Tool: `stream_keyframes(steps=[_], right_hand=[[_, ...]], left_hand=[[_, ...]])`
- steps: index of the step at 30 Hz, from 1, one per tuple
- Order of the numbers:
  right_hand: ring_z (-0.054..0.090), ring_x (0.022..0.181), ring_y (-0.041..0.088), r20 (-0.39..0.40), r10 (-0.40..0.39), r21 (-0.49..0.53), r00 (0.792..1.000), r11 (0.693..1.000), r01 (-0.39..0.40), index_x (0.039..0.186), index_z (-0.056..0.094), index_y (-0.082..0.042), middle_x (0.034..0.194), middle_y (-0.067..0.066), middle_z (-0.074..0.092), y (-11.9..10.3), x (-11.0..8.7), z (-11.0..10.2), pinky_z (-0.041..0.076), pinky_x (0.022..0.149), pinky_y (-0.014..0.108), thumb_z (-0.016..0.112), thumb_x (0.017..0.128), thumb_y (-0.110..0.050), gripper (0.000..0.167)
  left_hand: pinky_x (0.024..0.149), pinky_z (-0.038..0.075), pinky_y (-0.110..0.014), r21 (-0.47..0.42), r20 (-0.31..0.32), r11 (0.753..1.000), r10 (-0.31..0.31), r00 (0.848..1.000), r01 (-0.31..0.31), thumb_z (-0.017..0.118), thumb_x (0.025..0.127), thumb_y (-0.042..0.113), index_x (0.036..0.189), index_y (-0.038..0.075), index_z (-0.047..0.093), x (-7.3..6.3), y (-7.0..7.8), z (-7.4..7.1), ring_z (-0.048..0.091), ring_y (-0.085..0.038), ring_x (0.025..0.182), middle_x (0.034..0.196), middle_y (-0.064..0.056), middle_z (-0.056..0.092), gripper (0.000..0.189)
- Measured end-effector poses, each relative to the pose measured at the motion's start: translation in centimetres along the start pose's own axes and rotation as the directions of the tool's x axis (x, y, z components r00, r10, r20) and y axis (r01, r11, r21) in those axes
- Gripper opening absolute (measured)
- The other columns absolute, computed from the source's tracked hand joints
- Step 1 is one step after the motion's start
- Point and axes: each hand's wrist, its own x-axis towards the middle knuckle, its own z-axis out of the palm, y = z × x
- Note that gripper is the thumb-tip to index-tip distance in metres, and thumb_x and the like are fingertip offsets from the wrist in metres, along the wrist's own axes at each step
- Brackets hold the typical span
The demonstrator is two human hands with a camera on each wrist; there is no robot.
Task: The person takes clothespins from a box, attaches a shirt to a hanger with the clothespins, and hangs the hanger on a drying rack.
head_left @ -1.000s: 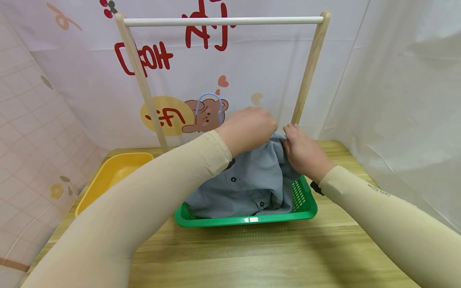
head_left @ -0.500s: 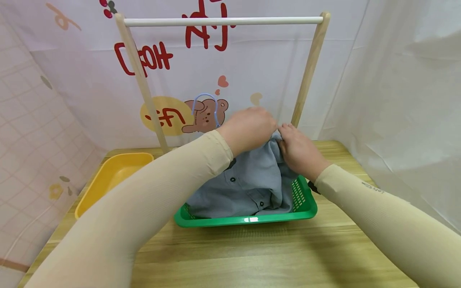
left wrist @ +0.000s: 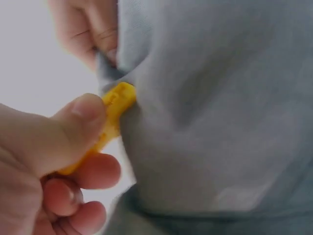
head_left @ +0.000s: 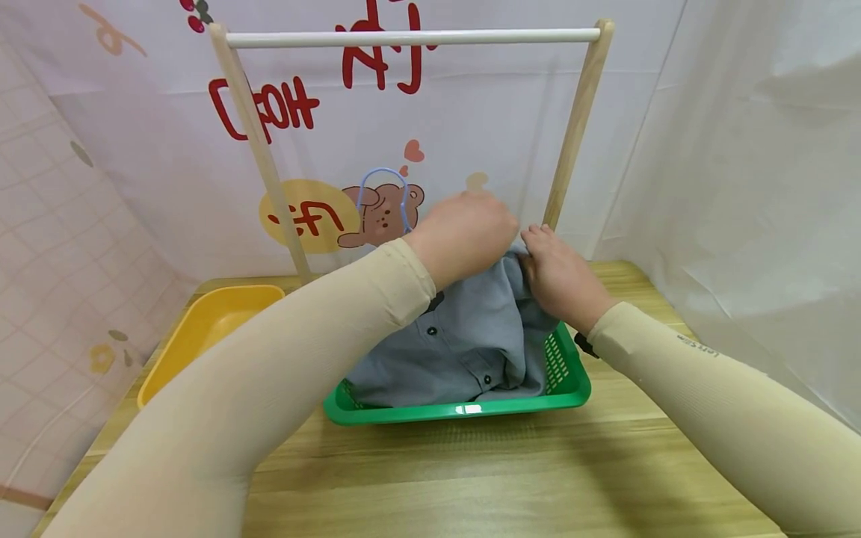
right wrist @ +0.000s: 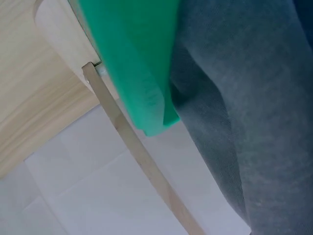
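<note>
A grey-blue buttoned shirt (head_left: 471, 329) lies bunched in the green basket (head_left: 464, 412), its upper part raised. My left hand (head_left: 467, 235) is above the shirt's top edge. In the left wrist view it pinches a yellow clothespin (left wrist: 115, 110) between thumb and fingers, with the clothespin's tip at the cloth edge. Whether the tip bites the cloth cannot be made out. My right hand (head_left: 561, 280) grips the shirt's upper right part close by. Behind the left forearm, the light blue loop of a hanger (head_left: 383, 172) sticks up; its lower part is hidden.
A wooden rack with a white bar (head_left: 417, 39) stands behind the basket. To the left is a yellow tray (head_left: 191, 317), partly covered by the left forearm. All of these are on a wooden table (head_left: 471, 478) before a printed white curtain.
My right hand has shifted slightly left, closer to the left hand. The hanger loop has moved a little left. My left hand has stayed nearly in place.
</note>
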Motion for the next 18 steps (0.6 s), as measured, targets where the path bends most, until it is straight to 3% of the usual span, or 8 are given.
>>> stream_keyframes(steps=[5, 15, 18], right_hand=[[0.033, 0.153, 0.052, -0.002, 0.003, -0.003, 1.000, 1.000, -0.003, 0.154, 0.039, 0.014, 0.160, 0.038, 0.038, 0.0, 0.0, 0.0, 0.027, 0.129, 0.057, 0.045, 0.111, -0.006, 0.049], [0.031, 0.155, 0.051, 0.011, 0.010, -0.007, 1.000, 1.000, -0.010, 0.154, 0.039, 0.015, 0.161, 0.037, 0.037, 0.2, 0.4, 0.0, 0.025, 0.130, 0.055, 0.045, 0.110, -0.006, 0.049], [0.030, 0.155, 0.051, 0.022, 0.030, -0.004, 0.999, 1.000, -0.030, 0.155, 0.038, 0.015, 0.162, 0.037, 0.036, 0.0, 0.5, -0.2, 0.025, 0.130, 0.056, 0.044, 0.111, -0.006, 0.049]], left_hand=[[0.093, 0.061, -0.045, 0.001, 0.013, 1.000, -0.012, 1.000, 0.012, 0.047, 0.108, 0.007, 0.114, 0.014, 0.076, 0.3, 0.0, 0.2, 0.069, -0.027, 0.110, 0.115, -0.007, 0.075, 0.031], [0.096, 0.059, -0.044, -0.021, 0.043, 0.999, 0.027, 0.999, -0.026, 0.047, 0.109, 0.007, 0.116, 0.011, 0.074, 0.8, -0.9, 0.6, 0.070, -0.027, 0.108, 0.116, -0.009, 0.074, 0.029], [0.095, 0.059, -0.043, -0.044, 0.031, 0.999, 0.034, 0.999, -0.032, 0.056, 0.108, 0.014, 0.117, 0.010, 0.073, 0.9, -1.3, 0.7, 0.070, -0.026, 0.107, 0.116, -0.008, 0.074, 0.019]])
